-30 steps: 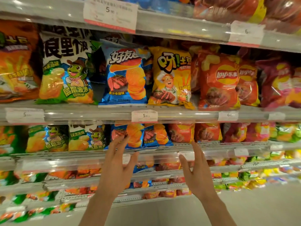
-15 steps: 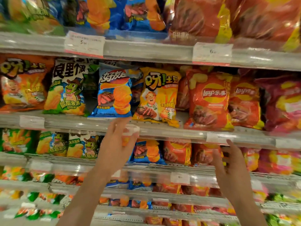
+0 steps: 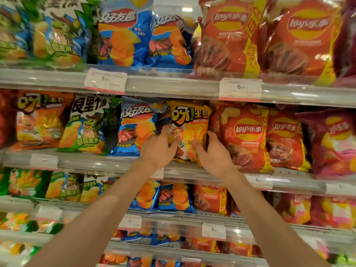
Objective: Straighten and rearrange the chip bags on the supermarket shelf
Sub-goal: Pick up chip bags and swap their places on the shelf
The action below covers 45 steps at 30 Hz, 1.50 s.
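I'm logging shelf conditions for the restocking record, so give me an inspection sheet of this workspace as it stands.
Surface: middle shelf, grey rail with price tags.
Job's things: yellow chip bag upright between blue chip bag and red Lay's bag.
Clutter: nothing seen.
Grippers: left hand and right hand grip the yellow bag's lower sides.
Cables: nothing seen.
Surroundings: stocked shelves above and below.

Grey metal shelf tiers (image 3: 173, 87), white price tags (image 3: 105, 80), glare on rails.
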Available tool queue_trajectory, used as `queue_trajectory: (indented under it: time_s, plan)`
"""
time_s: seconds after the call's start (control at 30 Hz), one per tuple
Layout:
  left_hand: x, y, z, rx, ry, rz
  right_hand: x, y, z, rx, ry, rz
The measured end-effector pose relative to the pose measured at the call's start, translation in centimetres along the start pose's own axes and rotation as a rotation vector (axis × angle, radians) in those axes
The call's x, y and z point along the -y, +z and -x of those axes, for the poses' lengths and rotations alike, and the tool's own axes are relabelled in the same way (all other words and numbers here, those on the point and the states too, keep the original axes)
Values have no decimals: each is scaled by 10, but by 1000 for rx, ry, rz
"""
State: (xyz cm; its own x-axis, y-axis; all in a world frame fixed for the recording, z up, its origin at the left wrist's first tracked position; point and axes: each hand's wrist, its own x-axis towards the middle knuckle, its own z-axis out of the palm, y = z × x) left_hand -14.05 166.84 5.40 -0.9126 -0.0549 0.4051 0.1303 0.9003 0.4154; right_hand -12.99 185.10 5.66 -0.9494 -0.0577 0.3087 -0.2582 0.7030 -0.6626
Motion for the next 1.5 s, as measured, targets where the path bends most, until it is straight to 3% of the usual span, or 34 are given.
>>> queue_trajectory:
  time_s: [0.1, 0.37, 0.6, 0.83, 1.03, 1.23, 1.5]
  plan:
    - [-4, 2, 0, 27, -27, 86, 0, 5, -4, 49, 74, -72]
    - [-18, -14, -3, -40, -41, 561, 8, -33, -12, -66, -8, -203]
    - [-33, -15, 57, -134, -118, 828, -8, -34, 38, -28, -53, -385]
    - [-27, -4, 128, -152, -231, 828, -31, -4, 87, 59, -46, -530]
    - [-13, -8, 160, -180, -202, 827, -19, 18, 126, 64, 8, -567]
    - [64, -48, 188, -81, -209, 851, 44, 64, 164, 16, 32, -554]
    - [237, -166, 246, -208, -295, 711, 197, 198, 191, 161, -41, -557]
